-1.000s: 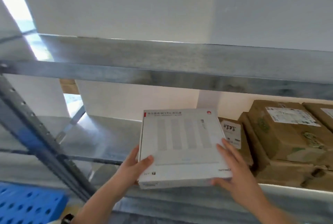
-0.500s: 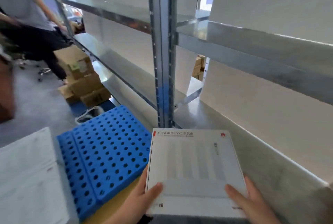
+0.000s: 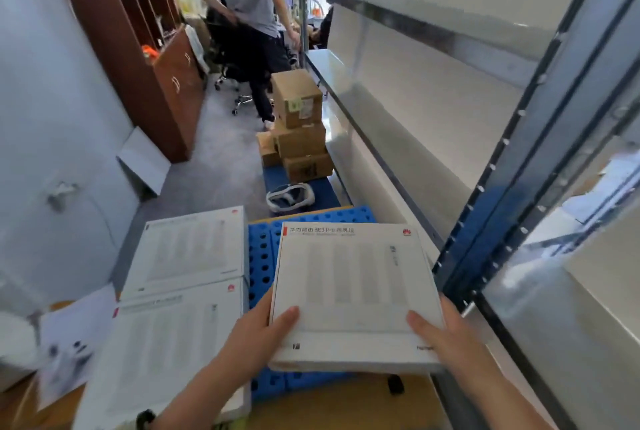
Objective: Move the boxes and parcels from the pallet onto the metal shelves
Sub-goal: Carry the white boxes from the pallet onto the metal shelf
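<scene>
"Fingers on the white box [image 3: 353, 291], how do they lie?"

"Left hand [image 3: 256, 336] grips the near left corner, right hand [image 3: 446, 336] the near right corner. Each thumb presses on the top face; the other fingers go under the box (hidden from view)."

"And where is the box?"

"Held flat in the air, over the blue pallet [image 3: 263, 256], just beside the upright post [image 3: 519, 187] of the metal shelves [image 3: 415, 139]. Two similar white boxes [image 3: 190, 249] lie to its left."
</scene>
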Tool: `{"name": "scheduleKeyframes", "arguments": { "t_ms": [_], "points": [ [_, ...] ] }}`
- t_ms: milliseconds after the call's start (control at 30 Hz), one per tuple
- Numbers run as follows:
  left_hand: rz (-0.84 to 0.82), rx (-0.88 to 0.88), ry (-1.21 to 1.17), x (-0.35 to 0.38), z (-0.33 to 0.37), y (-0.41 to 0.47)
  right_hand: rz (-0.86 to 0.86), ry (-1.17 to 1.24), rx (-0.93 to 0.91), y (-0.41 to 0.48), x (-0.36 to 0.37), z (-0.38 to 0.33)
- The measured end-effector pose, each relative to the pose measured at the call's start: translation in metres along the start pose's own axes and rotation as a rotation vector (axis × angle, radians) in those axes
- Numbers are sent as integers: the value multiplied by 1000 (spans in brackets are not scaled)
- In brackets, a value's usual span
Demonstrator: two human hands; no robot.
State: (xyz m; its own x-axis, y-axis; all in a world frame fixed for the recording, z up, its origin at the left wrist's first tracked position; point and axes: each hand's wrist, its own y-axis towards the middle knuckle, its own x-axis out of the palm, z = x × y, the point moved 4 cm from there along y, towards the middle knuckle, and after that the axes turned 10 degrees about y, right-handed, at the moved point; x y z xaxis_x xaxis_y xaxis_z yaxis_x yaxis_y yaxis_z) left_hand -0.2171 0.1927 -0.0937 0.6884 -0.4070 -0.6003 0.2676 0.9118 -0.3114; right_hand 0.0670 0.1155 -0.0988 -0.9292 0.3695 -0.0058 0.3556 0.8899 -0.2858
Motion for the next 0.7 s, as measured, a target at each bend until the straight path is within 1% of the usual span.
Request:
{"name": "scheduleKeyframes", "arguments": {
  "t_ms": [200, 333, 500, 700],
  "points": [
    [135, 8, 22, -46, -9, 71, -109, 28, 10, 74, 46, -18],
    [214, -68, 129, -65, -11, 111, -163, 7, 12, 121, 70, -28],
    [190, -153, 247, -71, -29, 153, -236, -44, 10, 172, 93, -26],
    [254, -361, 305, -65, -61, 171, -288, -69, 41, 209, 115, -7]
  ]
}}
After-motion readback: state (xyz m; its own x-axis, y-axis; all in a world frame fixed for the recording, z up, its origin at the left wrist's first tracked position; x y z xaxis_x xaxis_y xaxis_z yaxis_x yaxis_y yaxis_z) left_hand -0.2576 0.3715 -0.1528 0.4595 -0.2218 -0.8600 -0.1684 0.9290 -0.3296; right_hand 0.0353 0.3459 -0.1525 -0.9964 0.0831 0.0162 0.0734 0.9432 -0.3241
